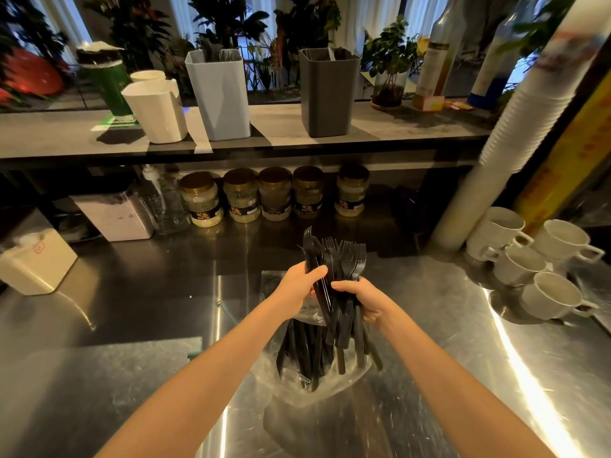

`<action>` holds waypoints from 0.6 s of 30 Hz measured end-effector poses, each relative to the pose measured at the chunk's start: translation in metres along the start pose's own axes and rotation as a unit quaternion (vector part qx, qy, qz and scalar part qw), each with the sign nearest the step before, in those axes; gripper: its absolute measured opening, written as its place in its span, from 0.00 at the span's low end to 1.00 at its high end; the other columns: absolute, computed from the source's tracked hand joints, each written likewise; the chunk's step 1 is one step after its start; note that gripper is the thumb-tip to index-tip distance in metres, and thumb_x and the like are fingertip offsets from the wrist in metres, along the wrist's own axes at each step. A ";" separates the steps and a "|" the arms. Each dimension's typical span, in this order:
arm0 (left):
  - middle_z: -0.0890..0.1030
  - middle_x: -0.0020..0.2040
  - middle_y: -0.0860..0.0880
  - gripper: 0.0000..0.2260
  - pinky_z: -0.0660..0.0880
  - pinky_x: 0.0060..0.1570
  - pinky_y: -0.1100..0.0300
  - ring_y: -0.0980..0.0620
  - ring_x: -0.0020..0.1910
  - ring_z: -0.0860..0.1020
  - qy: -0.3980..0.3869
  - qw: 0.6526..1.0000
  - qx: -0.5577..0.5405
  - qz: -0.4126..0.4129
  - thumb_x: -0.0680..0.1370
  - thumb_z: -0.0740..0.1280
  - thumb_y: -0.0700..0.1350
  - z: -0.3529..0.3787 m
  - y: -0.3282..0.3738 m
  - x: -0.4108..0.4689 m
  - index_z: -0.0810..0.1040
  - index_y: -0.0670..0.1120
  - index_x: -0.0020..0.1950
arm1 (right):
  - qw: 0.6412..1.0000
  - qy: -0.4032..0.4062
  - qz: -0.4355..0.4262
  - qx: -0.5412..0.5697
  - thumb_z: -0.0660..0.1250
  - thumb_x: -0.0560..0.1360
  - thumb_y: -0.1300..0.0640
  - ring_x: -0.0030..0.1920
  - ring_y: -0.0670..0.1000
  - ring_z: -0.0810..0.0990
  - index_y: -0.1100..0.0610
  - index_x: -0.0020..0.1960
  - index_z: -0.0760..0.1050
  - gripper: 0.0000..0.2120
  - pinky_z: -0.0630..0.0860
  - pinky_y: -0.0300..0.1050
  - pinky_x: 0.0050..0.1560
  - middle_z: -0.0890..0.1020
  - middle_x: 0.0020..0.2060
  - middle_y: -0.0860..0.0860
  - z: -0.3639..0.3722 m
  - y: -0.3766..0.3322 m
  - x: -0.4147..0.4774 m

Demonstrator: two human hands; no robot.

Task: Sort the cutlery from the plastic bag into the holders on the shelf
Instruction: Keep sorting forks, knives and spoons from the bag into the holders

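From the head view, both hands are raised above the shiny steel counter (446, 325), close together. The left hand (301, 283) has its fingers curled round a few black plastic forks (310, 249). The right hand (365, 300) grips a thicker bundle of black plastic forks (355, 259), tines up. Below them, the clear plastic bag (287, 388) lies on the counter holding more black cutlery (305, 352).

Bare counter stretches left of the bag. White ceramic cups (549, 294) crowd the right edge. Beyond the grey shelf's front edge (297, 145) stand a white holder (158, 110), a light blue square holder (220, 97) and a dark grey square holder (327, 97), with gaps between them.
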State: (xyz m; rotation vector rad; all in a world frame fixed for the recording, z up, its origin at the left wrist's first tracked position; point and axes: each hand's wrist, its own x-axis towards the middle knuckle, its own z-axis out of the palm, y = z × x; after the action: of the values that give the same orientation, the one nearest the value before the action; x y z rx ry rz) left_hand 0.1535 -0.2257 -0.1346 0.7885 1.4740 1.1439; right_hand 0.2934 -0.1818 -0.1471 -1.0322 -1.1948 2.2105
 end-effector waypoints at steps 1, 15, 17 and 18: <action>0.80 0.50 0.49 0.06 0.74 0.55 0.54 0.51 0.51 0.78 0.006 1.000 -0.010 0.000 0.80 0.62 0.41 0.000 0.000 -0.001 0.76 0.45 0.55 | 1.000 0.001 -0.001 0.002 0.61 0.77 0.65 0.47 0.56 0.83 0.65 0.60 0.75 0.12 0.81 0.46 0.44 0.81 0.52 0.62 0.000 0.000 0.000; 0.75 0.63 0.44 0.17 0.70 0.65 0.47 0.47 0.64 0.73 0.059 0.997 0.047 0.012 0.81 0.57 0.48 0.006 -0.008 -0.004 0.67 0.42 0.68 | 0.995 0.075 -0.020 -0.071 0.65 0.76 0.63 0.45 0.53 0.83 0.58 0.49 0.77 0.05 0.80 0.44 0.44 0.83 0.43 0.55 0.014 -0.001 -0.001; 0.73 0.64 0.43 0.18 0.70 0.64 0.51 0.47 0.64 0.72 0.064 0.995 0.069 0.020 0.82 0.56 0.48 0.006 -0.007 -0.004 0.65 0.40 0.68 | 0.994 0.092 -0.023 -0.060 0.65 0.76 0.64 0.46 0.54 0.82 0.57 0.49 0.76 0.05 0.80 0.47 0.47 0.82 0.44 0.55 0.016 0.002 0.001; 0.74 0.63 0.42 0.16 0.71 0.61 0.53 0.47 0.62 0.73 0.068 0.994 0.079 0.027 0.82 0.55 0.47 0.007 -0.006 -0.005 0.66 0.39 0.67 | 0.993 0.100 -0.023 -0.057 0.66 0.75 0.63 0.48 0.55 0.82 0.57 0.51 0.76 0.06 0.80 0.48 0.49 0.82 0.46 0.56 0.018 0.003 0.002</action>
State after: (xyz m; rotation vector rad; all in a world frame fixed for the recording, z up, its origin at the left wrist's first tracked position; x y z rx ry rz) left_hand 0.1618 -0.2306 -0.1387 0.8780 1.6803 1.1514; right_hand 0.2785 -0.1918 -0.1441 -1.2265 -1.2515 1.9709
